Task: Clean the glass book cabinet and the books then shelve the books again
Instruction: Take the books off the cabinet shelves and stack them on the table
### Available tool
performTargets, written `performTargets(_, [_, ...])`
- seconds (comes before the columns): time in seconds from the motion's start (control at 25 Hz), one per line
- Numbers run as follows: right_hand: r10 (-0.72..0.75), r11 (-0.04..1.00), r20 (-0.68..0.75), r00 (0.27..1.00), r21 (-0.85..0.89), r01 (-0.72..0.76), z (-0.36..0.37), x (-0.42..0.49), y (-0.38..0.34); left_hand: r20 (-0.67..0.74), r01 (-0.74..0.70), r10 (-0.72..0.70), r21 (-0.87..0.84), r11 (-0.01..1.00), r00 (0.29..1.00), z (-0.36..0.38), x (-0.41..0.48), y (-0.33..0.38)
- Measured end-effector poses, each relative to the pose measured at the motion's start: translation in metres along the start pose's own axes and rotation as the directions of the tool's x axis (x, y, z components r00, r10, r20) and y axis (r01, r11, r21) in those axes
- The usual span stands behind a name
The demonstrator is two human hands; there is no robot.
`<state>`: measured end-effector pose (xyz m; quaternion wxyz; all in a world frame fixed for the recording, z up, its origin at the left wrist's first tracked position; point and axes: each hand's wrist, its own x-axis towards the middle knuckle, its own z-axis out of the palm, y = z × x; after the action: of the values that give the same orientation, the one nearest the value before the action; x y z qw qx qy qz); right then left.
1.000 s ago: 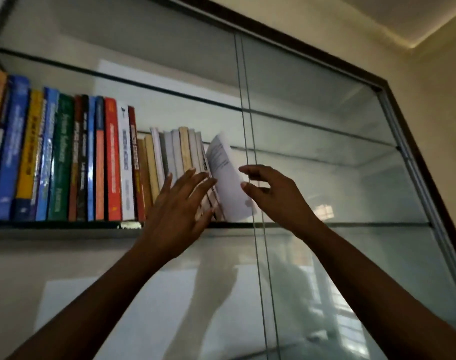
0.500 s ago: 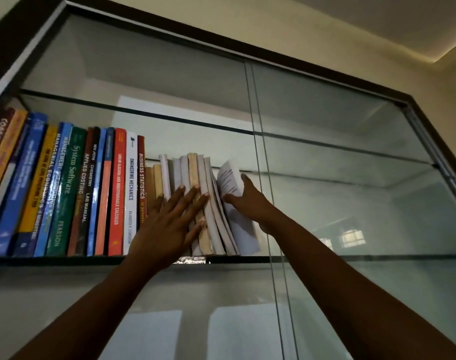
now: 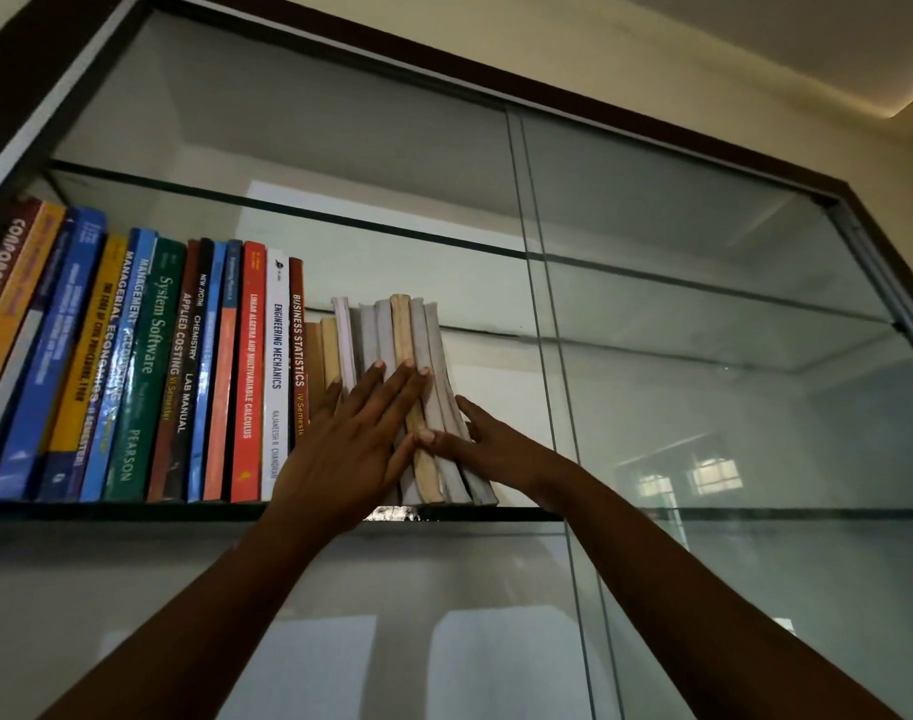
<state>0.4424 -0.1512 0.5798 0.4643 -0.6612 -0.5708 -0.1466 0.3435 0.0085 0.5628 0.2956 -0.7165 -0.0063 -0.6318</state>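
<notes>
So the tall glass book cabinet with the dark frame (image 3: 652, 127) is sitting there with its upper glass shelf (image 3: 132, 510) only half filled. A row of bright hardback-looking textbooks (image 3: 148, 366), in blue, yellow, green, orange, red and white, is standing from the shelf's left end, the leftmost ones leaning left a bit. Right beside them, about mid-shelf and close to the front edge, a bunch of worn pale paperbacks (image 3: 413, 330) with plain grey and tan spines is standing packed together, fanning out a little at the bottom. The left hand (image 3: 350, 449) is pressing flat on those spines, fingers straight and spread, not gripping anything. The right hand (image 3: 488, 449) is resting against the right flank of the last pale book, fingers mostly straight along its side and the thumb tip touching the spines just next to the left hand, so it's steadying rather than clutching. The clear glass door pane (image 3: 730, 407) is covering the right half of the shelf, catching window reflections.
</notes>
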Motion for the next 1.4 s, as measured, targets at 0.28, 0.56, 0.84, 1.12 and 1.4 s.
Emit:
performTargets(0.28, [-0.099, 0.993, -0.150, 0.984, -0.081, 0.087, -0.003, -0.020, 0.005, 0.008, -0.002, 0.002, 0.063, 0.998, 1.000, 0.000, 0.001, -0.001])
performTargets(0.56, [-0.254, 0.958, -0.487, 0.835, -0.246, 0.148, -0.034, -0.031, -0.029, 0.035, -0.004, 0.007, -0.101, 0.995, 0.999, -0.006, 0.002, 0.000])
performTargets(0.84, [-0.101, 0.991, -0.418, 0.903, 0.036, 0.127, -0.043, -0.070, -0.039, 0.226, 0.264, -0.137, -0.851, 0.454, 0.965, -0.038, 0.011, 0.087])
performTargets(1.12, [-0.032, 0.999, -0.502, 0.864, 0.012, 0.044, -0.051, -0.066, -0.042, 0.103, 0.305, -0.356, -0.759, 0.575, 0.929, -0.018, 0.020, 0.069])
performTargets(1.4, [-0.027, 0.996, -0.544, 0.839, 0.061, 0.072, -0.045, -0.064, -0.032, 0.143, 0.477, -0.456, -0.298, 0.827, 0.878, -0.006, 0.032, 0.074])
